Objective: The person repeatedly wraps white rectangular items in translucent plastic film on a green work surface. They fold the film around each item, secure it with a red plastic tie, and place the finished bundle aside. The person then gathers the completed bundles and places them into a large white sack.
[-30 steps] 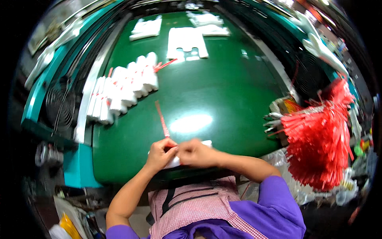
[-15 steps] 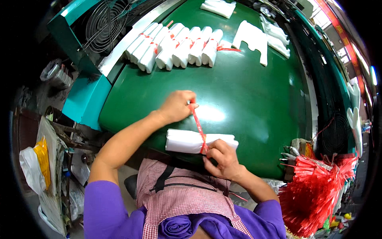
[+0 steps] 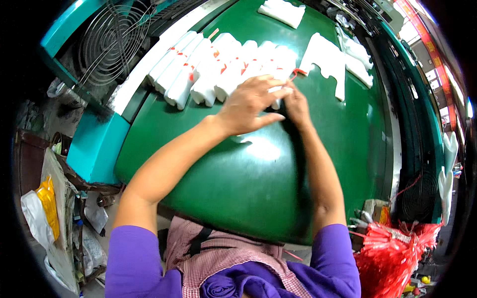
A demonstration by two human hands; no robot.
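A row of white rolled plastic-bag bundles (image 3: 201, 74), each tied with red strip, lies across the far left of the green table (image 3: 223, 184). My left hand (image 3: 251, 103) reaches over the row's right end, fingers stretched out and thumb apart. Beside it my right hand (image 3: 296, 105) is at the right edge of the endmost bundle (image 3: 282, 58), just below a loose red tie (image 3: 297, 73). The right fingertips are partly hidden behind the left hand. Both hands cover the near part of the bundles there.
Flat white plastic bags (image 3: 325, 59) lie to the right of the row, with another folded stack (image 3: 282, 12) at the far edge. A large bunch of red strips (image 3: 392, 258) hangs at the near right corner. A teal metal frame (image 3: 97, 149) borders the left, below a round wire guard (image 3: 115, 44).
Both hands have moved from the table's near edge up to the row's right end. The bundle I was tying no longer lies at the near edge; my left hand has let go of the red strip.
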